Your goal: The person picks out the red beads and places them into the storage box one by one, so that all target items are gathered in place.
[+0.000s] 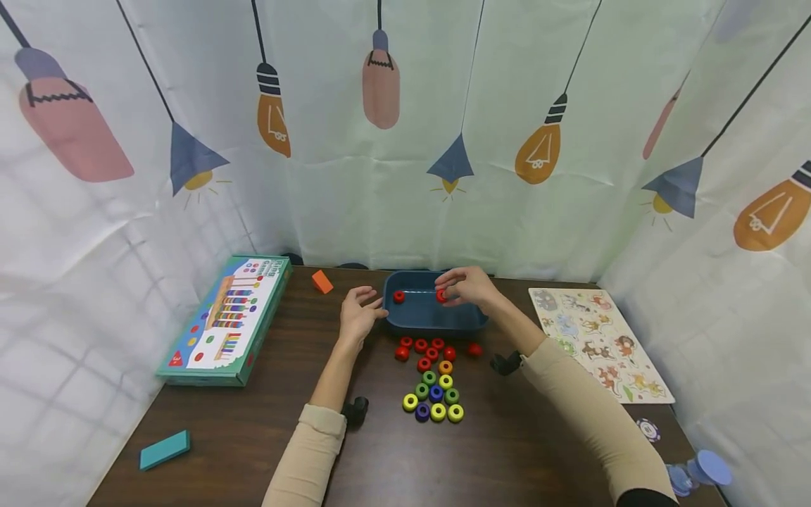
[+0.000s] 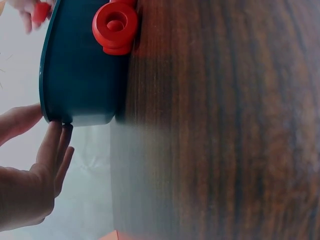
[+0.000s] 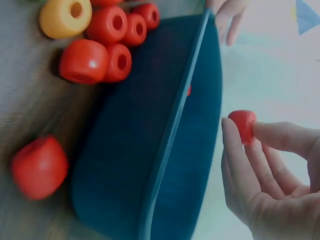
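My right hand [image 1: 467, 287] pinches a red bead [image 3: 242, 126] between thumb and fingertips, above a dark blue tray [image 1: 437, 325]. Another red bead [image 1: 398, 296] lies inside the tray at its left. At the tray's left end, my left hand [image 1: 358, 315] touches the rim and outer wall with fairly straight fingers [image 2: 50, 142]. In front of the tray several loose red beads [image 1: 424, 365] lie on the table, one apart at the right [image 3: 40, 167]. Nearer to me are an orange bead [image 1: 445, 367] and several green beads [image 1: 422, 391], yellow beads [image 1: 438, 412] and blue beads [image 1: 436, 393].
A boxed toy set [image 1: 228, 320] lies at the left, with an orange block [image 1: 322, 282] and a teal block [image 1: 165, 450] nearby. On the right are an animal picture board [image 1: 598, 341], a round chip [image 1: 648, 430] and a bluish clear object [image 1: 697, 472]. A printed curtain [image 1: 405, 197] hangs behind.
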{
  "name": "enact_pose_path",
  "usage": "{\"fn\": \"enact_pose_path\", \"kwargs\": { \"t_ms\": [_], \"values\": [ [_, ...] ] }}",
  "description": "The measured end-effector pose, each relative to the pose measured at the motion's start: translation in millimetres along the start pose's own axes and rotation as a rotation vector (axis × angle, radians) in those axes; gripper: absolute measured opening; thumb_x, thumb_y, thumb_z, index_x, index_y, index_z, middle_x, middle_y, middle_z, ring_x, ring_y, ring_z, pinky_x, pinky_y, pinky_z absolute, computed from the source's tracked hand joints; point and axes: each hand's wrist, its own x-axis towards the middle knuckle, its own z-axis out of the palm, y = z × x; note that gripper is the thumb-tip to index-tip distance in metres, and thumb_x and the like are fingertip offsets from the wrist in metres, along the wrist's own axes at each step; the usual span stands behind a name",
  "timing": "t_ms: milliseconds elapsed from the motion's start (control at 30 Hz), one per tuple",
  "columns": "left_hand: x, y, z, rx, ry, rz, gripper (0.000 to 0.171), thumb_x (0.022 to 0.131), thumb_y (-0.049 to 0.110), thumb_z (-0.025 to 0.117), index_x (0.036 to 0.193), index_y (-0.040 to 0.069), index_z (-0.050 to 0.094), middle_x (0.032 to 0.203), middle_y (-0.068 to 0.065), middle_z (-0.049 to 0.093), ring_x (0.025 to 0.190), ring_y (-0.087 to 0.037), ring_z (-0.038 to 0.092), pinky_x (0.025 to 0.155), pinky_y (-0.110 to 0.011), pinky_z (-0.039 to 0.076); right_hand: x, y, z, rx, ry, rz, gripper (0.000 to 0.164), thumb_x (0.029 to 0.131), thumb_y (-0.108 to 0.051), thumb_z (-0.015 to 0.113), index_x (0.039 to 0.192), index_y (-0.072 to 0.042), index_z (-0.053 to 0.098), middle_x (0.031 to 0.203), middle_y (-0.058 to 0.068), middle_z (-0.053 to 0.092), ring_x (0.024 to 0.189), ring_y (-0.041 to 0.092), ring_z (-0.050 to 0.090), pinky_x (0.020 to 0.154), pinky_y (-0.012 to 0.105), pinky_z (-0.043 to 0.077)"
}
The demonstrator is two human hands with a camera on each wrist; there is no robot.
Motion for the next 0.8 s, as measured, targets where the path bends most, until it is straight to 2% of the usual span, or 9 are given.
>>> {"fn": "enact_pose_path", "kwargs": {
  "t_ms": [200,367,500,633,800],
  "values": [
    [-0.2,1.0,0.0,-0.002,-0.003,0.010,0.069,0.077,-0.014,0.072,0.136,0.004,0.042,0.139,-0.018,0.050,0.121,-0.028,0.059,0.098,-0.041,0.051,32,1,11,0.015,-0.006,0.014,0.035,0.088,0.009,0.060,0.123,0.008,0.061,0.117,0.022,0.066,0.104,0.032,0.066,0.093,0.056,0.051],
    [0.4,0.3,-0.2,-0.012,-0.006,0.006,0.071,0.076,-0.014,0.072,0.137,0.003,0.041,0.137,-0.016,0.052,0.121,-0.028,0.059,0.097,-0.041,0.051,57,9,23,-0.007,-0.035,0.057,0.034,0.088,0.009,0.060,0.122,0.008,0.062,0.115,0.019,0.068,0.103,0.030,0.067,0.091,0.054,0.052],
    [0.6,0.7,-0.3,-0.014,-0.010,0.007,0.071,0.075,-0.015,0.072,0.137,0.004,0.041,0.140,-0.019,0.050,0.122,-0.030,0.058,0.098,-0.043,0.051,71,12,34,-0.042,-0.053,0.068,0.033,0.088,0.010,0.059,0.122,0.011,0.062,0.116,0.022,0.067,0.102,0.033,0.067,0.088,0.052,0.054],
    [-0.5,1.0,-1.0,-0.010,-0.011,0.000,0.068,0.076,-0.014,0.072,0.134,0.006,0.043,0.141,-0.019,0.049,0.123,-0.029,0.057,0.098,-0.043,0.050,81,13,46,-0.086,-0.029,0.072,0.033,0.086,0.012,0.061,0.119,0.010,0.064,0.112,0.024,0.068,0.099,0.036,0.067,0.084,0.049,0.057],
    [-0.9,0.8,-1.8,-0.021,-0.018,-0.003,0.066,0.077,-0.015,0.072,0.133,0.008,0.044,0.141,-0.018,0.049,0.124,-0.029,0.056,0.097,-0.042,0.051,90,18,58,-0.173,0.029,0.075,0.026,0.085,0.011,0.064,0.111,0.008,0.070,0.101,0.021,0.070,0.093,0.033,0.070,0.077,0.043,0.060]
  ]
}}
